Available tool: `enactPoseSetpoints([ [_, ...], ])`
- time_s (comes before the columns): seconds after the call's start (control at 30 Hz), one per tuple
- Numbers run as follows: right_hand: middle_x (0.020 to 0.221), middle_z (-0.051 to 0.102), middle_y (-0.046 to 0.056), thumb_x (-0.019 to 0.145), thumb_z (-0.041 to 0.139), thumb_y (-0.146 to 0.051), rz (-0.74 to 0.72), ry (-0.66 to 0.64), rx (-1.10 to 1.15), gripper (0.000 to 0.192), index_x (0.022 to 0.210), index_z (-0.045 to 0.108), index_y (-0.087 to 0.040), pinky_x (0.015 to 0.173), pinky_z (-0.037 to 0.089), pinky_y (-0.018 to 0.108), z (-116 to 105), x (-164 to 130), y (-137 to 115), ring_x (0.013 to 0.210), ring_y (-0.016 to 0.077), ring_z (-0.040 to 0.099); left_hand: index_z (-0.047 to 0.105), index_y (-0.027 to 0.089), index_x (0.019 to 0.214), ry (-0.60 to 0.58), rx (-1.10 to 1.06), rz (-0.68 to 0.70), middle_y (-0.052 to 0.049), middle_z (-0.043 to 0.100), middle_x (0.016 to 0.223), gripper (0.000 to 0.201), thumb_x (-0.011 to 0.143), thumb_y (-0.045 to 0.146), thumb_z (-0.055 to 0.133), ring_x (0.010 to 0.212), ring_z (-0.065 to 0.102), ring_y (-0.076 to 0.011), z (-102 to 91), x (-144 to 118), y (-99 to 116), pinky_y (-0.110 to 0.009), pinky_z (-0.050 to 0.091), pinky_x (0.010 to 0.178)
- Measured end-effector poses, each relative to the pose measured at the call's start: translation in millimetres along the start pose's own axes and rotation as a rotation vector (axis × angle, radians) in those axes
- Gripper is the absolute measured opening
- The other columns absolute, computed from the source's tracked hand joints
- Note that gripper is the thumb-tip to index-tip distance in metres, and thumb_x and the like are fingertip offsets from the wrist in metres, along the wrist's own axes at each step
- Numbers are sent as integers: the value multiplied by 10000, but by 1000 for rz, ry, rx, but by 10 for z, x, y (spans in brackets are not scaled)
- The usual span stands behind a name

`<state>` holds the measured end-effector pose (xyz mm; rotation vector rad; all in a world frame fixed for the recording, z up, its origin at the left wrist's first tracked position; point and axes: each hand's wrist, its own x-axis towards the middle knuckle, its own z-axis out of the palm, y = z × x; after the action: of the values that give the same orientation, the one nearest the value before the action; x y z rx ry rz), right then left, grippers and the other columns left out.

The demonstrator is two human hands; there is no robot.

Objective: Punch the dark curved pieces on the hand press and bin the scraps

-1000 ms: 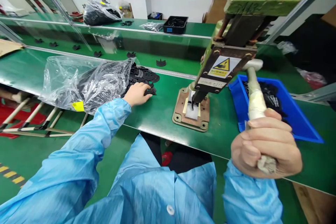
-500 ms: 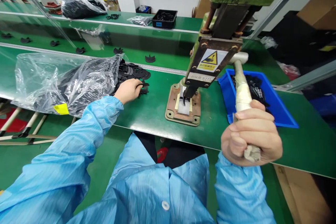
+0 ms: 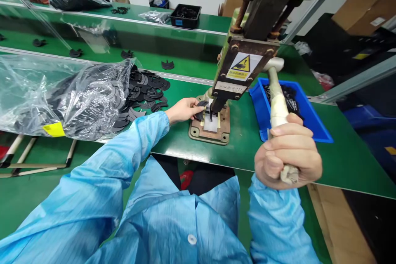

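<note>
One black disc [image 3: 201, 109] sits pinched in the fingers of the left hand [image 3: 185, 110], held at the base plate [image 3: 210, 128] of a hand press [image 3: 244, 60], just under its punch. The right hand [image 3: 289, 156] is wrapped tight round the taped lever [image 3: 277, 105]. This looks like the loading step (more discs [image 3: 145, 90] spill from a bag [image 3: 58, 95] nearby); pressing calls for seating the disc squarely and clearing fingers first.

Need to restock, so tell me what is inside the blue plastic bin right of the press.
The blue plastic bin holds a heap of small black parts. The wrapped press lever covers part of it; its floor beneath stays unseen.
</note>
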<state>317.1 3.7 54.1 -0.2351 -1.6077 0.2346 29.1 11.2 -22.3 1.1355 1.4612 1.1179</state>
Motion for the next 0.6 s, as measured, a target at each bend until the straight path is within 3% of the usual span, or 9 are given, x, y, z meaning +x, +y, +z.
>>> enactPoseSetpoints([
  [0.3,611,554,-51,895,701,-472,-8,38,-22,374,650,514,-261,1062,569,632,22,-19,12,779,188,668,632,151,819,-36,26,-22,-13,689,682,289,908,308,857,507,588,-73,15,123,-1,-183,482,484],
  [0.6,595,533,-50,889,697,-470,-12,63,-20,377,643,506,-259,1039,573,630,44,-8,20,751,188,654,638,149,751,-113,54,-227,-28,696,662,300,860,256,896,509,645,-107,-14,194,178,-200,531,488],
])
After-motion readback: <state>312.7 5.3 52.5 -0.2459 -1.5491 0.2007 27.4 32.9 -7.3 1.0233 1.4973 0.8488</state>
